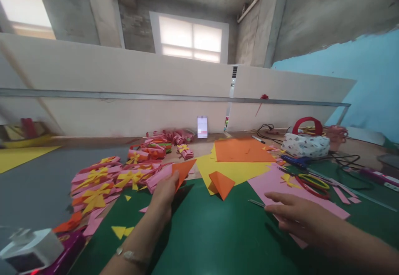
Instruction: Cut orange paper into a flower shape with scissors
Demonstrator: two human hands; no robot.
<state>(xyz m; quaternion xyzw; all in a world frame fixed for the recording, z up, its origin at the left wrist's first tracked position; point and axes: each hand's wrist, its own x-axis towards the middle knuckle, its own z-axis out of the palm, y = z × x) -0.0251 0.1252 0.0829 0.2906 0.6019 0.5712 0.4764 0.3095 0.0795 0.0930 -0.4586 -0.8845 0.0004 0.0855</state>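
Observation:
My left hand (163, 192) is closed on a folded piece of orange paper (184, 171), raised above the green mat (199, 233). A second folded orange paper (222, 184) sits just to its right, overlapping the edge of a yellow sheet (205, 171). My right hand (299, 214) is over the pink sheet (264, 183), fingers stretched out and apart. A thin pointed tool (256, 203) shows at its fingertips; whether they touch it I cannot tell. Red-handled scissors (311, 187) lie beyond this hand.
Bundles of pink paper with yellow bows (96, 196) are piled at left. Orange sheets (241, 150) lie behind the yellow one. A phone (202, 127) stands at the back. A patterned basket (305, 144), blue-handled scissors (296, 161) and cables are at right; a white device (34, 248) is front left.

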